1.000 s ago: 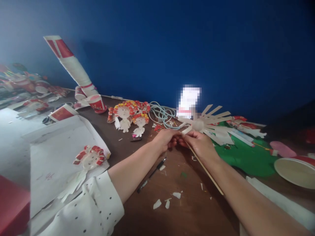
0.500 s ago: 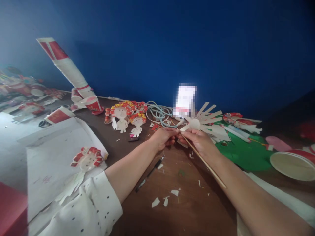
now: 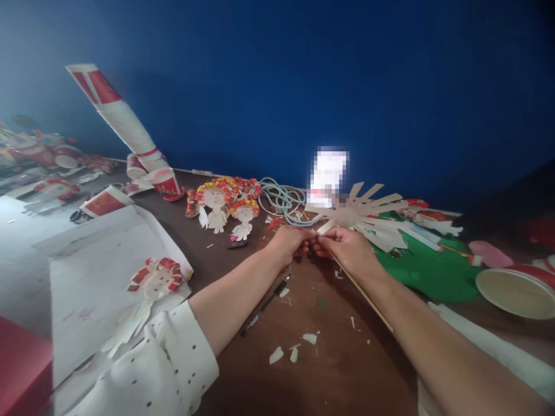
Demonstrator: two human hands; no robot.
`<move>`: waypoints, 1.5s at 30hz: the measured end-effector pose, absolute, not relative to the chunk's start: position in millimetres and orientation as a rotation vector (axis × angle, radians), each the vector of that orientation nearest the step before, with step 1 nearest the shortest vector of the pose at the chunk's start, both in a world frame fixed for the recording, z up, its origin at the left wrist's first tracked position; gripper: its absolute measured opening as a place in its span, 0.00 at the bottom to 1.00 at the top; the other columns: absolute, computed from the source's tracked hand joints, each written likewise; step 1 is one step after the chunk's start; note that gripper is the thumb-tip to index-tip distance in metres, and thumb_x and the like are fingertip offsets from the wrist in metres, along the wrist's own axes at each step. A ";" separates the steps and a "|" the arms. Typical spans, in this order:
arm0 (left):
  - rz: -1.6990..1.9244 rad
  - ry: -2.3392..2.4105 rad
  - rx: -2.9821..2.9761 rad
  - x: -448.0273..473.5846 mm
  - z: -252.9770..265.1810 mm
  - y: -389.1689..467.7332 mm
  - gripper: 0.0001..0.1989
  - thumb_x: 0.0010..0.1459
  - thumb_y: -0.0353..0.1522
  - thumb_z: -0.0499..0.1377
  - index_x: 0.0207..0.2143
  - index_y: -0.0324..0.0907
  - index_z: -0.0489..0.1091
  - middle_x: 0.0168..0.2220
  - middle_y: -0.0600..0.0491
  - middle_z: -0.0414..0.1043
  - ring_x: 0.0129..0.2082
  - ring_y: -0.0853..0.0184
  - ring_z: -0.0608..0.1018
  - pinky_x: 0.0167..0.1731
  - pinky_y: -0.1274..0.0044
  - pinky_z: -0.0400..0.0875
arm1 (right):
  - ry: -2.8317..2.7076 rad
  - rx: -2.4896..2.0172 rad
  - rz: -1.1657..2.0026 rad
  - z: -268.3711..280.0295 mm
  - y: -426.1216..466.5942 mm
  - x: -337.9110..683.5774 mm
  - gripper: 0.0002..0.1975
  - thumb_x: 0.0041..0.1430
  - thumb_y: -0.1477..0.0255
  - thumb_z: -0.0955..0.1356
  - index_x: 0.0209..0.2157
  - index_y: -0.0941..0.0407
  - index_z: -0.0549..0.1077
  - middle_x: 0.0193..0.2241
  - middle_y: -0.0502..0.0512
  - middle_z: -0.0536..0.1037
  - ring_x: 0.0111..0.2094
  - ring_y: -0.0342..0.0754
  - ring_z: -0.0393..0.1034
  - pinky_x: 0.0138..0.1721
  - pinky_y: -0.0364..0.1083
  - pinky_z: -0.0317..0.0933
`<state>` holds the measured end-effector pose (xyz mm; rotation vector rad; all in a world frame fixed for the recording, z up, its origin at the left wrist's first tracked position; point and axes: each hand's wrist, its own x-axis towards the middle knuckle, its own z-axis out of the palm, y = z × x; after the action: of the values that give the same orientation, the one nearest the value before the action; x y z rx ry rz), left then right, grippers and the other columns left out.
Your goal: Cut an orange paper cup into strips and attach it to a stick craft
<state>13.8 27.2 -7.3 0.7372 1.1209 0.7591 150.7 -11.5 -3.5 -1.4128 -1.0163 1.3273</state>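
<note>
My left hand (image 3: 295,241) and my right hand (image 3: 344,245) meet fingertip to fingertip above the table. Between them they pinch one strip of a paper cup cut into strips (image 3: 346,217), which fan out around its round base. A thin wooden stick (image 3: 368,297) runs from the pinched fingertips down beneath my right palm and along the forearm, its upper end hidden by the fingers. Both hands are closed. Below my left wrist a black pen (image 3: 266,306) lies on the brown table (image 3: 329,375), among white paper scraps (image 3: 276,355).
Paper dolls with red and yellow curled hair (image 3: 215,211) stand at the back, beside a coiled cable (image 3: 284,199) and a lit, blurred screen (image 3: 329,173). A tall tube of stacked cups (image 3: 125,124) leans at left. Green sheet (image 3: 437,271) and a large paper bowl (image 3: 515,292) lie right.
The cut paper cup has turned and tilted, its strips now fanning further to the right. The stick's lower end has shifted slightly left. Both hands stay together.
</note>
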 end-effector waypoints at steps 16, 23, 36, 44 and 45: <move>0.705 1.029 0.712 12.3 -9.6 28.6 0.06 0.46 0.28 0.66 0.27 0.34 0.73 0.19 0.56 0.67 0.14 0.81 0.66 0.15 0.87 0.62 | -0.986 -1.453 1.330 -1.5 -11.3 152.9 0.02 0.49 0.75 0.71 0.24 0.56 0.75 0.25 0.53 0.81 0.27 0.45 0.77 0.32 0.40 0.72; 0.738 1.070 0.713 14.8 -8.7 27.6 0.09 0.42 0.29 0.69 0.24 0.34 0.71 0.16 0.58 0.65 0.14 0.80 0.65 0.14 0.87 0.62 | -1.194 -1.497 1.109 -2.4 -15.3 149.9 0.09 0.53 0.63 0.69 0.26 0.54 0.73 0.23 0.51 0.80 0.24 0.50 0.76 0.27 0.46 0.73; 0.758 1.124 0.678 21.1 -4.2 22.1 0.08 0.47 0.27 0.64 0.21 0.36 0.67 0.14 0.58 0.63 0.13 0.78 0.66 0.14 0.85 0.63 | -1.436 -1.701 0.588 -4.8 -17.1 144.3 0.13 0.55 0.62 0.65 0.20 0.53 0.67 0.17 0.52 0.76 0.20 0.49 0.72 0.24 0.45 0.63; 0.722 1.105 0.707 19.1 -6.1 23.4 0.08 0.47 0.28 0.65 0.21 0.36 0.67 0.15 0.58 0.64 0.13 0.78 0.67 0.14 0.86 0.63 | -1.371 -1.703 0.723 -6.5 -16.5 145.7 0.13 0.54 0.62 0.66 0.20 0.53 0.68 0.18 0.52 0.77 0.19 0.49 0.72 0.21 0.45 0.63; 0.714 1.101 0.715 18.7 -6.8 23.9 0.08 0.47 0.27 0.65 0.21 0.36 0.68 0.15 0.57 0.65 0.13 0.78 0.67 0.14 0.86 0.63 | -1.346 -1.694 0.762 -5.7 -16.3 145.9 0.12 0.53 0.62 0.67 0.20 0.53 0.69 0.18 0.51 0.77 0.19 0.49 0.72 0.21 0.45 0.63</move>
<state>18.7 23.9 -6.8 0.7148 1.1015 0.7137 145.9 -16.3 -5.7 -1.6939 -1.3465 0.7618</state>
